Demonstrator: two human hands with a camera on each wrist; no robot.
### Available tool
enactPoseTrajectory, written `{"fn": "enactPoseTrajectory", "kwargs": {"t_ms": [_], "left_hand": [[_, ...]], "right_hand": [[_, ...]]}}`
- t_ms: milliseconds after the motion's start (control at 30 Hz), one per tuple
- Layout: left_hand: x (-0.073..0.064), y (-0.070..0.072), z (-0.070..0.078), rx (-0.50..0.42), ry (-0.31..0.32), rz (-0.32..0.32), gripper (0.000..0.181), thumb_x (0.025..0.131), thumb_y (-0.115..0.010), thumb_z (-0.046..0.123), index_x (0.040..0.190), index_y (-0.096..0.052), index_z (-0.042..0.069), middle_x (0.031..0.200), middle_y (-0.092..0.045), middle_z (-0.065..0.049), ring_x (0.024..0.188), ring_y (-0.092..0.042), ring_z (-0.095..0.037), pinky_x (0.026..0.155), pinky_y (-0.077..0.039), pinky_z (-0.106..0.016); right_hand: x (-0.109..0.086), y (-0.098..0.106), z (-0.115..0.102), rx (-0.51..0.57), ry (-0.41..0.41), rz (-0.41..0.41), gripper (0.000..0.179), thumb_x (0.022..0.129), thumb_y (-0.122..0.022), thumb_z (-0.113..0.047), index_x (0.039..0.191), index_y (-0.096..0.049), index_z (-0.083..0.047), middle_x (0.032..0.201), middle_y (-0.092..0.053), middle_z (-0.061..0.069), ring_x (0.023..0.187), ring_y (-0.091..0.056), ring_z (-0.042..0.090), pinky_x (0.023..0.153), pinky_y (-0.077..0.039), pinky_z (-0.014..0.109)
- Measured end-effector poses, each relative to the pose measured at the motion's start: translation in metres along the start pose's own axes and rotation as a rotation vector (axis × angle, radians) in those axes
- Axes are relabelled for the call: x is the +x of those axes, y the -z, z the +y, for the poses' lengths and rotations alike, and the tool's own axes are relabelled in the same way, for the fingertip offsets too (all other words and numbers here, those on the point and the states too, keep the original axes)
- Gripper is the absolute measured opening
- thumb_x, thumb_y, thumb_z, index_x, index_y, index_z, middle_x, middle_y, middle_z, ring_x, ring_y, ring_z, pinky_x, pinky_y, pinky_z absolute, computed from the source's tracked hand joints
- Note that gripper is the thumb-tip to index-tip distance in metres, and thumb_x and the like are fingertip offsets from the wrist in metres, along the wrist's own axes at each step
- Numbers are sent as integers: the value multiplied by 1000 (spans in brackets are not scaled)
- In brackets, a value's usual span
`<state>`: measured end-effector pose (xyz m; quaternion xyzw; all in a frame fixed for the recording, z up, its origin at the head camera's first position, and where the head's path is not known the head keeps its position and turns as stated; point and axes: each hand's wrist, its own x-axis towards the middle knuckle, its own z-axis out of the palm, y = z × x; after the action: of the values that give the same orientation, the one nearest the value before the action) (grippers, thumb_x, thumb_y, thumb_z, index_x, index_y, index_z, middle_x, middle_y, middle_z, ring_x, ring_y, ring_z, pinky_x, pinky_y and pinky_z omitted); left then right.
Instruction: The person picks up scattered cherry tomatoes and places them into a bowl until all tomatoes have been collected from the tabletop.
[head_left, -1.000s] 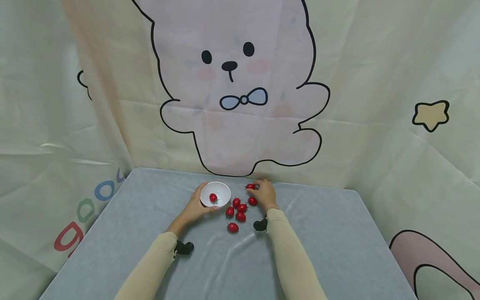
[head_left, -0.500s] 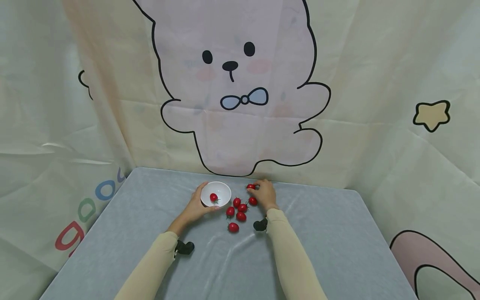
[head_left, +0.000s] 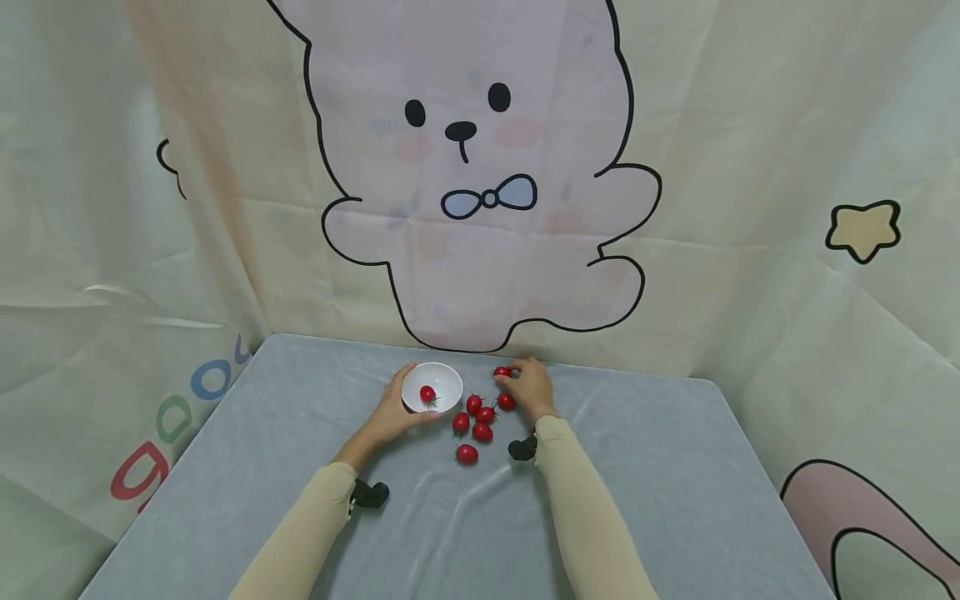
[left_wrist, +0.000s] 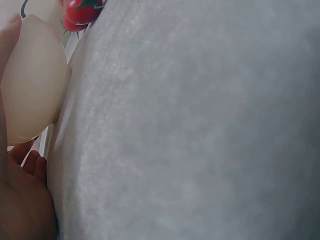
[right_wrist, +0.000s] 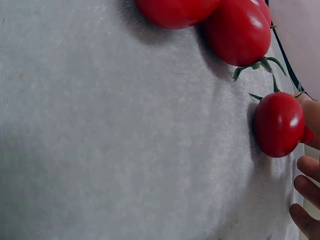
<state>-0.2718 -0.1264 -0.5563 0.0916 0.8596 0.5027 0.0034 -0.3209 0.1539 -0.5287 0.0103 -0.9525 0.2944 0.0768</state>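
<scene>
Grey table (head_left: 442, 550): cloth-like cover, a few shiny creases between the arms; reaches back to a printed backdrop (head_left: 712, 125)
Sleeves (head_left: 300, 533): pale, one on each arm, entering from the near edge; a black wrist device (head_left: 370, 495) shows at each cuff
Nearest tomato (head_left: 467, 454): small, red, lying on the cloth; set a little apart from the others
Tomato cluster (head_left: 482, 432): four small red tomatoes close together; just right of a white bowl (head_left: 446, 383)
Left hand (head_left: 388, 412): spread wide and curved round the left side of the white bowl; thumb at the near rim, fingers at the far side
Inside the white bowl: one red tomato (head_left: 427, 393) with a green stalk
Single tomato (head_left: 506, 402): on the cloth just beyond the cluster; near the right hand
Right hand (head_left: 532, 390): thumb and forefinger nearly closed, only a tomato's width between them; remaining fingers (right_wrist: 307, 191) held off the fruit
Pinched tomato (head_left: 502, 372): between those two fingertips, near the table's far edge; whether it touches the cloth, cannot tell
Farthest: a cartoon bear (head_left: 480, 283) on the backdrop; a yellow star (head_left: 862, 231) to its right
</scene>
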Motion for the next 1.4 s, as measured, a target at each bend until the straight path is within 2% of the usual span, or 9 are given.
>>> {"fn": "enactPoseTrajectory", "kwargs": {"t_ms": [367,733,900,1400], "left_hand": [[0,1,2,-5,18,-5,108,64,-86,41,147,-18,27,146,-34,-10,132,-32,-30,109,-31,-56],[0,0,0,-1,6,3,109,63,-85,44,148,-18,26,147,-34,-9,132,-33,-30,108,-31,-56],[0,-1,-1,-2,11,8,109,62,-86,43,147,-19,27,147,-35,-9,131,-33,-30,108,-32,-56],[1,-2,1,-2,24,1,108,64,-85,43,147,-18,26,146,-35,-8,132,-33,-29,108,-32,-55]], "right_hand": [[3,8,-7,25,10,-22,41,81,-71,-40,111,-70,-12,114,-63,9,110,-56,27,98,-44,42],[12,16,-21,105,110,-30,37,80,-71,-44,107,-71,-19,114,-65,4,111,-58,25,95,-46,41],[9,18,-32,119,128,-57,38,80,-71,-46,109,-69,-21,115,-64,2,110,-59,24,91,-49,41],[-4,14,-71,111,222,-105,38,81,-72,-41,112,-68,-20,120,-61,2,110,-58,22,90,-50,40]]}}
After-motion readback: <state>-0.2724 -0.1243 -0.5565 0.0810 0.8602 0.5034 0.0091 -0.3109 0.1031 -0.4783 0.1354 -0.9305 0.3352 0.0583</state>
